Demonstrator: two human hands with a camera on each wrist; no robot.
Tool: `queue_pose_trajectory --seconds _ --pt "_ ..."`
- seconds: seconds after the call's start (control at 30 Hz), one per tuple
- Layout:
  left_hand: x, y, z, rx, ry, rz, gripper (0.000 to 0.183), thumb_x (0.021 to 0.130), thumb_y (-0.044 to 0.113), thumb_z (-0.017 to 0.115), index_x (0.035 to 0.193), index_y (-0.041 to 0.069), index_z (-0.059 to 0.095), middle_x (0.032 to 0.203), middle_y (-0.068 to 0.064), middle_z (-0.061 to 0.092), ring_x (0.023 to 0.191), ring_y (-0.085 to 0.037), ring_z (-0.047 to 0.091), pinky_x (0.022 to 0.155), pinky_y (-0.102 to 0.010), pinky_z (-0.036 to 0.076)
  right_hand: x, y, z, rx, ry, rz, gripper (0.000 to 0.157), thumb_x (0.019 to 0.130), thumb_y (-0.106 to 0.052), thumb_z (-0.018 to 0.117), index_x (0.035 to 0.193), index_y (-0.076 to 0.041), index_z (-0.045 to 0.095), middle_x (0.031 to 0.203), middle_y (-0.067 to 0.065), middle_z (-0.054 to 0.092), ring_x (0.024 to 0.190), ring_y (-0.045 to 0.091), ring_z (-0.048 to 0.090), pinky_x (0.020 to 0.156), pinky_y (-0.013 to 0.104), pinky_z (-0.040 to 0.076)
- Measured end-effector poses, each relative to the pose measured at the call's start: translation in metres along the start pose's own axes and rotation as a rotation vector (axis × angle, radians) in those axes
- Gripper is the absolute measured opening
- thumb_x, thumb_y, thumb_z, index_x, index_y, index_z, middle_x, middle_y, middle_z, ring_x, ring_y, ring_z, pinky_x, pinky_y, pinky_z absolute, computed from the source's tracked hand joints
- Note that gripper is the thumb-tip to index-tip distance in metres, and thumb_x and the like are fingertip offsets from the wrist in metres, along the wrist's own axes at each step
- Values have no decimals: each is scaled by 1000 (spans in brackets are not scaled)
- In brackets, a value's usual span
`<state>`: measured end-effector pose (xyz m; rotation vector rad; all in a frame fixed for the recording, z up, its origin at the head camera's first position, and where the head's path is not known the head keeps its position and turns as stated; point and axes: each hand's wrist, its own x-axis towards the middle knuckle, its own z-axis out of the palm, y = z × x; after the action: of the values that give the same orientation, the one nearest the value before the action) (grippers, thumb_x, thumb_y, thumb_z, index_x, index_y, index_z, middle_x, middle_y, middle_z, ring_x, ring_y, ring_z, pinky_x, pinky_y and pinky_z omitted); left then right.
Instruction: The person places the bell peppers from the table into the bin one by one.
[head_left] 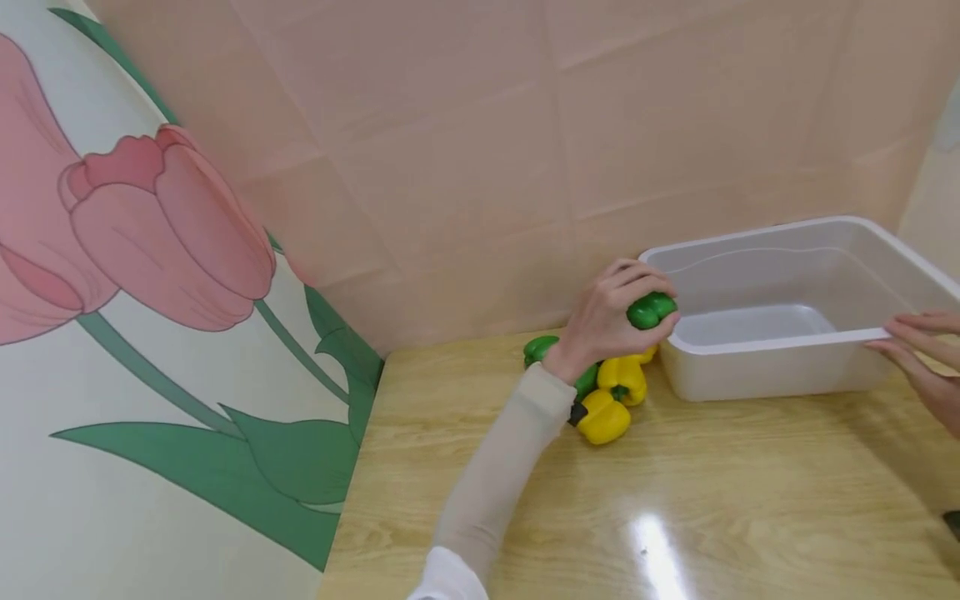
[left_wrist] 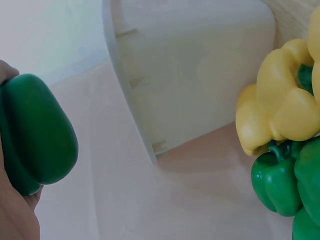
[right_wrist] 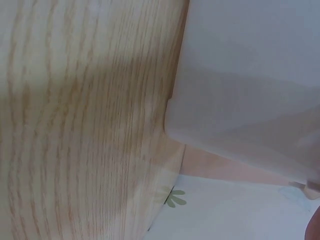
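Observation:
My left hand (head_left: 611, 308) grips a green bell pepper (head_left: 652, 310) beside the near-left corner of a white plastic bin (head_left: 772, 343), level with its rim. In the left wrist view that green pepper (left_wrist: 40, 132) shows at the left edge, clear of the bin's outer wall (left_wrist: 185, 80). On the right, my right hand (head_left: 930, 354) pinches the bin's front rim between fingers and thumb. Below my left wrist lie yellow bell peppers (head_left: 604, 418) and green bell peppers (head_left: 540, 348), partly hidden by the arm. The bin's visible floor holds nothing.
The bin stands on a wood-grain table (head_left: 712, 492), close to a pinkish cloth-covered wall (head_left: 450, 167). A wall with painted tulips (head_left: 172, 225) borders the table at left. A small dark object (head_left: 952, 522) shows at the right edge.

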<state>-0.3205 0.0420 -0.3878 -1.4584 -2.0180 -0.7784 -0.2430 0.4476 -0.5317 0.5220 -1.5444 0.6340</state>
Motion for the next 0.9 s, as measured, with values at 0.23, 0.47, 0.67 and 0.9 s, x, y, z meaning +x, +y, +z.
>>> queue_pose_trajectory --seconds 0.23,0.47,0.67,0.9 --pt "12 2 2 22 -4 37 24 91 30 81 108 15 81 118 2 77 119 -15 61 112 -14 38 2 1 2 25 25 19 40 95 -35 82 94 5 83 98 25 79 115 21 77 109 38 55" --pt "24 5 7 6 -14 46 24 91 30 81 108 14 81 118 1 77 119 -15 61 101 -10 42 -1 0 1 40 22 19 41 95 -34 81 93 6 82 99 25 79 115 22 76 109 38 55" --pt "34 7 9 60 -81 44 25 92 32 79 112 17 80 121 4 76 119 -12 61 99 -9 41 1 -3 1 49 16 41 43 96 -37 80 94 7 82 101 24 79 118 19 75 111 35 53" --pt "48 10 10 132 -126 44 26 94 36 75 114 20 80 125 5 75 122 -12 61 99 -9 41 3 0 3 35 35 40 44 95 -38 82 92 6 83 100 24 79 116 24 76 110 33 53"
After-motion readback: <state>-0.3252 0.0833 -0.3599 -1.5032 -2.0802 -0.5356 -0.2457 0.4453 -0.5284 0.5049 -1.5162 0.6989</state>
